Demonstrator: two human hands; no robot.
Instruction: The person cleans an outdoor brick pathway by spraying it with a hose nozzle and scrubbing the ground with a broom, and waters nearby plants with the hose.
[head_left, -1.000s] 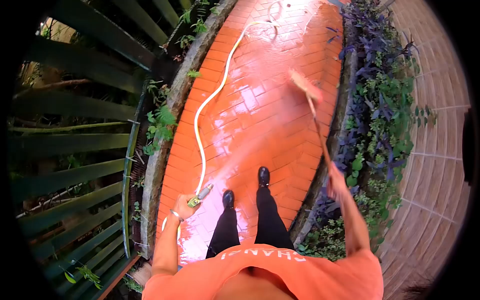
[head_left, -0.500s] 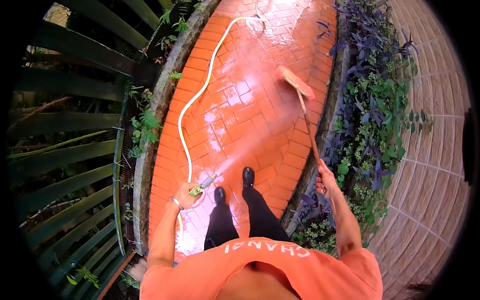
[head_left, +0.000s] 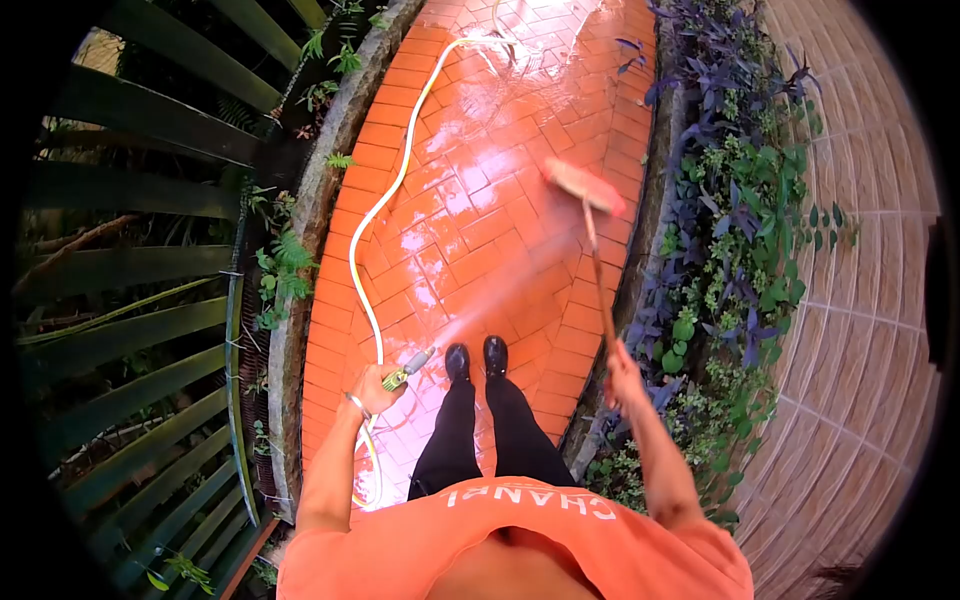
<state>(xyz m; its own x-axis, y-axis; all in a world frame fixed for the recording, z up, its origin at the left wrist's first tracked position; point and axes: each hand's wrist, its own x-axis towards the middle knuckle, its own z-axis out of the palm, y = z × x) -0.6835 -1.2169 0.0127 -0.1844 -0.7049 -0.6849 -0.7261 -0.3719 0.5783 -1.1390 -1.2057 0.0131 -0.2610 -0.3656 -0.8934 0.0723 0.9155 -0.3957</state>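
Note:
My left hand (head_left: 376, 389) is wrapped round a green and grey spray nozzle (head_left: 408, 370), which sends a misty jet up and right across the wet orange brick path (head_left: 500, 235). A pale hose (head_left: 360, 235) runs from the nozzle up the path's left side. In my right hand (head_left: 624, 379) is the wooden handle (head_left: 599, 270) of a broom. Its pinkish head (head_left: 585, 187) rests on the bricks near the right side, a little blurred, where the jet reaches.
A slatted dark fence (head_left: 140, 260) stands at the left behind a stone kerb (head_left: 300, 270). Purple and green plants (head_left: 735, 210) line the right kerb, with tan paving (head_left: 860, 300) beyond. My black boots (head_left: 476, 360) stand side by side on the path.
The broom head has come closer to me, and my right hand has moved left and lower. My left foot has moved forward beside the right. The nozzle stays in my left hand, still spraying.

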